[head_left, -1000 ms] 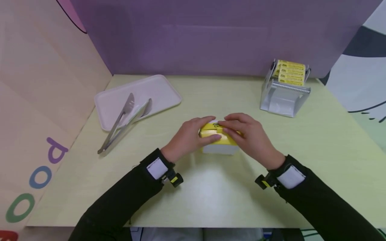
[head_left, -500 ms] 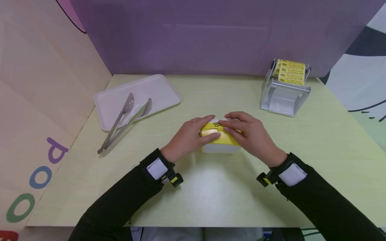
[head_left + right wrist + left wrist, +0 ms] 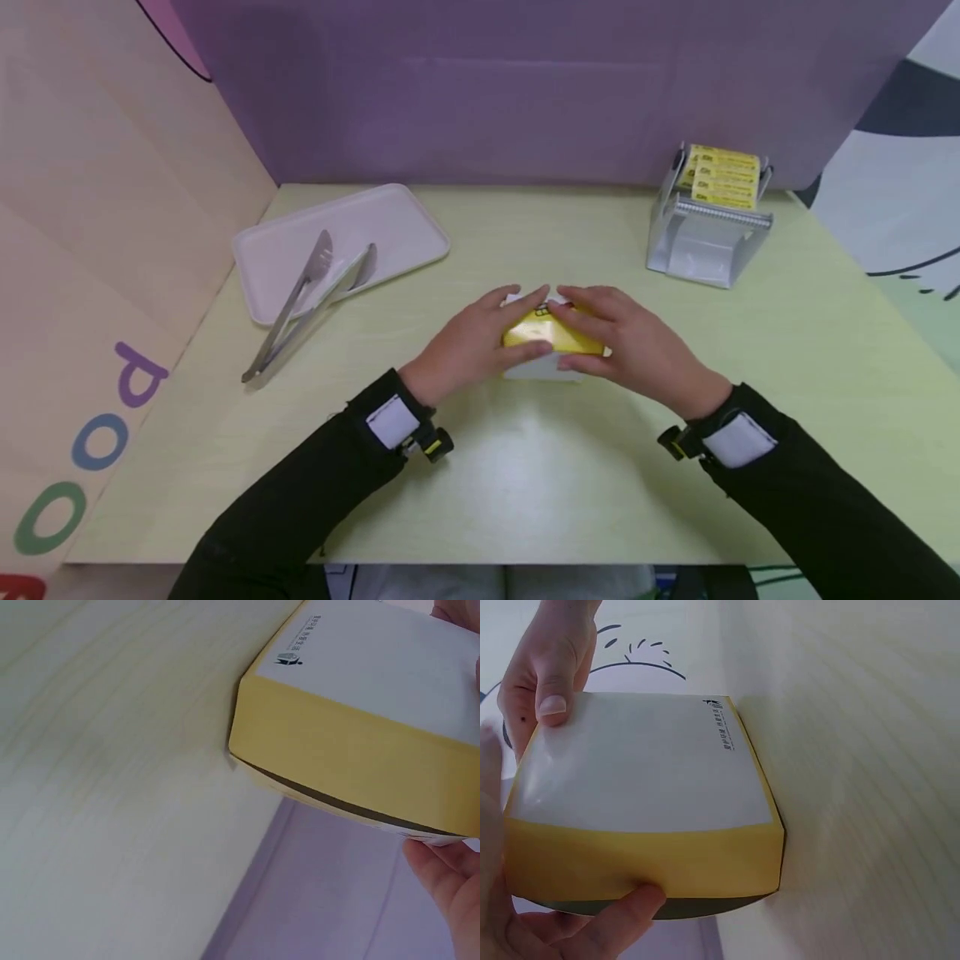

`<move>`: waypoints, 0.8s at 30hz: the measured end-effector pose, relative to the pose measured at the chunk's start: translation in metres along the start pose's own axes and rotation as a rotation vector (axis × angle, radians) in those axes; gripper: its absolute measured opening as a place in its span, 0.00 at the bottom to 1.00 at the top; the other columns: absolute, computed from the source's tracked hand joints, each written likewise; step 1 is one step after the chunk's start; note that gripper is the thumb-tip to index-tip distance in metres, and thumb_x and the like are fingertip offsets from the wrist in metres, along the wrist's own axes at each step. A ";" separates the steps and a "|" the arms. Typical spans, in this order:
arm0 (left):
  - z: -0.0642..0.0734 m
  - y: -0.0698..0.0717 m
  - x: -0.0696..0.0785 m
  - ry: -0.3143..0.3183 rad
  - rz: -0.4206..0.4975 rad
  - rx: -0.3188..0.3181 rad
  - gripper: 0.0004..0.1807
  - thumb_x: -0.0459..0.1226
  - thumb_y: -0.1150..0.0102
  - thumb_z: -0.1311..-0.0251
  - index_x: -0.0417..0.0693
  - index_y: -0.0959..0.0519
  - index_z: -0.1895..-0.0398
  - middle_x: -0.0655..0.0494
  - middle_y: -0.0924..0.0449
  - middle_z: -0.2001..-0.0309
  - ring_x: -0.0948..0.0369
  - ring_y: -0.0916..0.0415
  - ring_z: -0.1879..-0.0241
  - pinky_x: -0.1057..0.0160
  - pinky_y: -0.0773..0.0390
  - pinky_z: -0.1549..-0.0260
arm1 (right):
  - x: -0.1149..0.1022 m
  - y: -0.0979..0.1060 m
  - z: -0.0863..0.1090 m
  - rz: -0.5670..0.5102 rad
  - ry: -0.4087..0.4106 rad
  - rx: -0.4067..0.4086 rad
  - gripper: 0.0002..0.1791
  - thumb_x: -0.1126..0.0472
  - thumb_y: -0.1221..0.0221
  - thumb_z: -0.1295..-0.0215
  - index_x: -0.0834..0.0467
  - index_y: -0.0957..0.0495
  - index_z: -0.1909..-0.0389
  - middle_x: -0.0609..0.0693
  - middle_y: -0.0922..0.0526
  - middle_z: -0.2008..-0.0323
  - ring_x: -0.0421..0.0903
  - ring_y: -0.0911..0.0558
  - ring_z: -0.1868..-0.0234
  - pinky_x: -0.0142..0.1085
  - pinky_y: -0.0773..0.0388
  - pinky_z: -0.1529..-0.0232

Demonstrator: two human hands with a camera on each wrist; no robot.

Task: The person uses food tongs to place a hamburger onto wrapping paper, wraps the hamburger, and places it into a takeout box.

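Observation:
A small yellow and white cardboard food box [image 3: 543, 331] stands on the table between the two hands, with its white front [image 3: 645, 765] printed in one corner. My left hand [image 3: 468, 340] holds the box's left side, thumb at the front and fingers over the top. From the right, my right hand [image 3: 641, 342] grips it with the thumb on the front and fingers on the top. In the right wrist view, a dark narrow gap runs along the far edge of the box's yellow side [image 3: 352, 750]. The hands cover much of the top.
A white tray [image 3: 405, 229] lies at the back left, with metal tongs [image 3: 288, 321] leaning across its near rim. At the back right stands a metal dispenser [image 3: 705, 246] with a yellow printed label roll [image 3: 723, 179]. A purple panel [image 3: 465, 100] closes the back of the table.
My right hand has shifted slightly right, and its thumb has come down onto the box's front. My left fingers have moved across the top. The yellow tab on the box is out of sight.

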State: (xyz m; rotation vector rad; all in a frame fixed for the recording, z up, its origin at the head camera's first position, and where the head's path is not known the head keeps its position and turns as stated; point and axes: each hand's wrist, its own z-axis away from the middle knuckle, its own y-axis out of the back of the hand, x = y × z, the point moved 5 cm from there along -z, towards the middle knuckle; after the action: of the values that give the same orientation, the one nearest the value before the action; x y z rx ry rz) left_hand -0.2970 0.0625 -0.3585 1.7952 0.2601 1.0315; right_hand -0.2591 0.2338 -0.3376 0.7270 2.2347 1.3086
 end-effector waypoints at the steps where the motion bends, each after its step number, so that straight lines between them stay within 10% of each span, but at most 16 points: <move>1: 0.001 0.000 0.000 -0.002 -0.015 -0.003 0.40 0.60 0.47 0.36 0.61 0.45 0.24 0.40 0.41 0.29 0.46 0.32 0.37 0.48 0.29 0.43 | 0.000 -0.001 0.000 0.004 -0.007 0.001 0.40 0.33 0.55 0.34 0.61 0.26 0.38 0.62 0.26 0.39 0.58 0.26 0.43 0.51 0.23 0.50; 12: 0.002 0.002 0.000 -0.049 -0.026 0.064 0.43 0.58 0.36 0.44 0.55 0.38 0.27 0.48 0.27 0.44 0.59 0.28 0.57 0.63 0.25 0.61 | 0.004 -0.004 0.004 -0.083 -0.179 -0.004 0.44 0.54 0.25 0.52 0.63 0.32 0.35 0.60 0.30 0.37 0.58 0.30 0.38 0.52 0.29 0.42; 19: 0.005 0.002 -0.005 0.045 0.080 0.032 0.52 0.60 0.39 0.42 0.56 0.55 0.22 0.47 0.41 0.28 0.55 0.32 0.40 0.56 0.29 0.44 | 0.028 -0.008 0.023 -0.625 -0.647 -0.081 0.33 0.54 0.50 0.25 0.67 0.48 0.28 0.67 0.42 0.30 0.64 0.35 0.34 0.56 0.32 0.40; 24: 0.013 0.008 -0.034 0.298 0.365 0.012 0.41 0.64 0.63 0.32 0.48 0.45 0.25 0.42 0.28 0.38 0.49 0.25 0.43 0.52 0.26 0.45 | 0.039 -0.015 0.041 -1.006 -0.957 -0.277 0.45 0.35 0.66 0.26 0.69 0.55 0.27 0.70 0.41 0.32 0.63 0.28 0.39 0.48 0.25 0.44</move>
State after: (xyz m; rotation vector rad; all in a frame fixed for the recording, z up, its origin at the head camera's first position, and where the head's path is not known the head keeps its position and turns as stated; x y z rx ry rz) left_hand -0.3101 0.0302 -0.3711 1.7323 0.1197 1.5624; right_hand -0.2669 0.2793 -0.3733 0.0123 1.2497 0.5275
